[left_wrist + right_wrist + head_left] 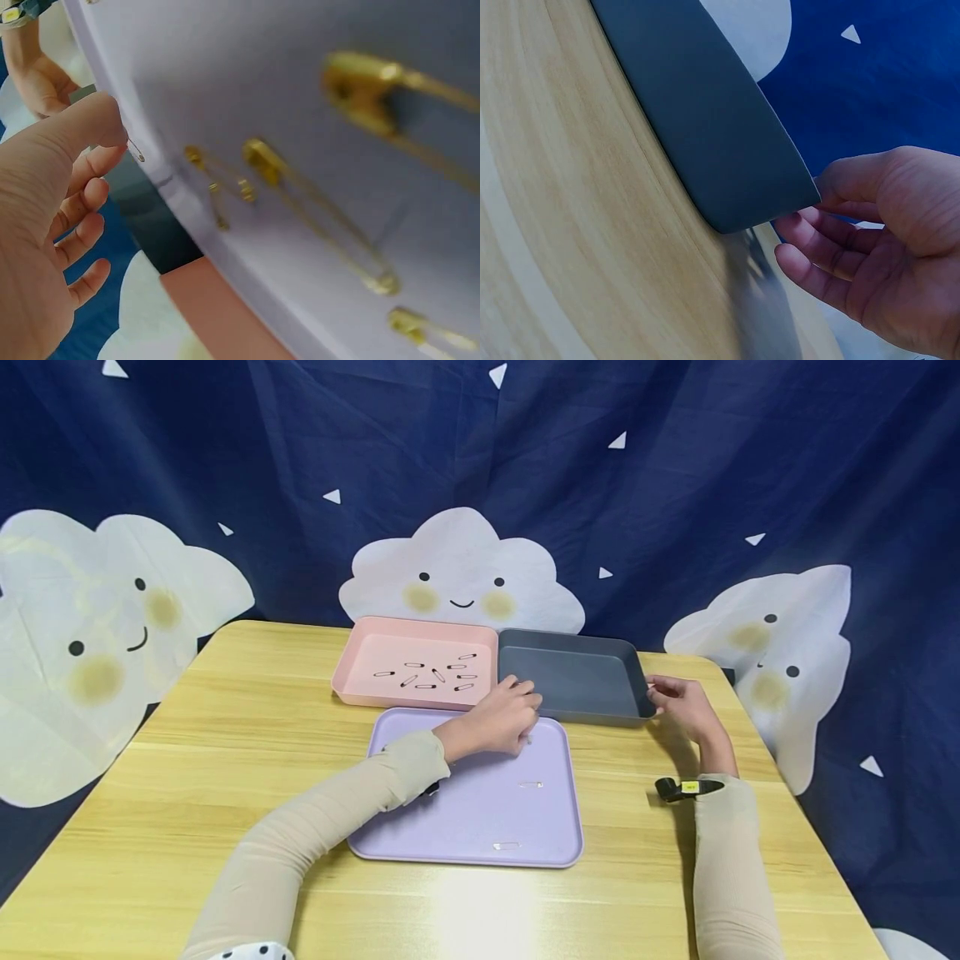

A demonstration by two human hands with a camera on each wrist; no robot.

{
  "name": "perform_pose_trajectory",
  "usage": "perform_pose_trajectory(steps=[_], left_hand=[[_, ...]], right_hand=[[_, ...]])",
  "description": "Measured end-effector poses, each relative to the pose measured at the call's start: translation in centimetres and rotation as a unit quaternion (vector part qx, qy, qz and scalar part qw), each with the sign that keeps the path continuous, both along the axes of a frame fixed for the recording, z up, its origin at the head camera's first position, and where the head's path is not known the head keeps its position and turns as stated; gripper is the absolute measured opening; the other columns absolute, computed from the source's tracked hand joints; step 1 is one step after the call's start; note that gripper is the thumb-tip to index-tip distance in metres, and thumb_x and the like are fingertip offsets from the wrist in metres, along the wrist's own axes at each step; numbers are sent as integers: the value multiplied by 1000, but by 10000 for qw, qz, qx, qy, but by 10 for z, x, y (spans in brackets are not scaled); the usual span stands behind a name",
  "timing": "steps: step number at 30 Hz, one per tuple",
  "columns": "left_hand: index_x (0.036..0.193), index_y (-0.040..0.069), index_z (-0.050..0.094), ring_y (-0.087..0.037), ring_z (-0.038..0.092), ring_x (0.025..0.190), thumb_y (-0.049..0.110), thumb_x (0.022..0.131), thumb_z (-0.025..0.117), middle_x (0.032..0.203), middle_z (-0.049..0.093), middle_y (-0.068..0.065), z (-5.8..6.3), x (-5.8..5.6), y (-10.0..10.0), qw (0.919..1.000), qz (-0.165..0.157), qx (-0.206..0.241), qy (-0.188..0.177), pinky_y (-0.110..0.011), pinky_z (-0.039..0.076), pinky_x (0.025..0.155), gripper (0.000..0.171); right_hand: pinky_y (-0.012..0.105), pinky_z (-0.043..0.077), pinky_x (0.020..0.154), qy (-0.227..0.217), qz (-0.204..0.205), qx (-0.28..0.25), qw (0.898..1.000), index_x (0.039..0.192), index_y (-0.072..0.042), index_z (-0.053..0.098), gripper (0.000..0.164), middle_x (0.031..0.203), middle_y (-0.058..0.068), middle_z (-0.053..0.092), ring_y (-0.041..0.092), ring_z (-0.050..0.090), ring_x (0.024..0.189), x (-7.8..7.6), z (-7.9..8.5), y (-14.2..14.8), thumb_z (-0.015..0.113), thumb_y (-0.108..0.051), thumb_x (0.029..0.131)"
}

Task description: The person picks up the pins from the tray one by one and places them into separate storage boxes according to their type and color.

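Note:
My left hand [498, 717] is over the far right part of a lilac tray [465, 857]. A small gold safety pin [136, 150] shows at its thumb and index fingertips, pinched there; the other fingers are loosely bent. Further gold safety pins, one [531, 785] near the tray's right side and another [507, 845] near its front, lie on the lilac surface. My right hand [684, 706] holds the right front corner of a dark grey tray [712, 120], thumb at the rim and fingers below. The grey tray's visible floor is bare.
Left of the grey tray and against it stands a pink tray [341, 681] with several dark safety pins [425, 686] spread inside. All three trays are on a wooden table [225, 735]. A blue curtain [420, 435] with clouds hangs close behind the table's far edge.

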State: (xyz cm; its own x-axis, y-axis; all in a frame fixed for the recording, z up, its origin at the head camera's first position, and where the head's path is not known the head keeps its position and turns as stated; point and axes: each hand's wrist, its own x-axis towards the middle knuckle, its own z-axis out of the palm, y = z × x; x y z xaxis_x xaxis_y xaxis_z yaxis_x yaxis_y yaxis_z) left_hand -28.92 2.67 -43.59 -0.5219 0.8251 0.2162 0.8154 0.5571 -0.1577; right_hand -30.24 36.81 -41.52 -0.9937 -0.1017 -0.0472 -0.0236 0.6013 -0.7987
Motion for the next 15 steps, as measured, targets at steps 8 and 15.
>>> perform_pose_trajectory(steps=[8, 15], left_hand=[[69, 22, 71, -20, 51, 95, 20, 74, 74, 90, 62, 5, 23, -5, 0, 9994, 108, 336, 66, -37, 39, 89, 6], [69, 23, 71, -19, 50, 95, 17, 74, 67, 90, 62, 6, 42, -15, 0, 9977, 315, 571, 191, -37, 40, 94, 9]], right_hand=[[24, 57, 63, 57, -12, 26, 10000, 140, 16, 50, 43, 113, 26, 60, 6, 61, 67, -4, -7, 5, 53, -5, 102], [24, 57, 64, 77, -23, 8, 10000, 143, 12, 50, 46, 117, 25, 59, 4, 60, 67, -13, -22, 15, 55, -12, 104]])
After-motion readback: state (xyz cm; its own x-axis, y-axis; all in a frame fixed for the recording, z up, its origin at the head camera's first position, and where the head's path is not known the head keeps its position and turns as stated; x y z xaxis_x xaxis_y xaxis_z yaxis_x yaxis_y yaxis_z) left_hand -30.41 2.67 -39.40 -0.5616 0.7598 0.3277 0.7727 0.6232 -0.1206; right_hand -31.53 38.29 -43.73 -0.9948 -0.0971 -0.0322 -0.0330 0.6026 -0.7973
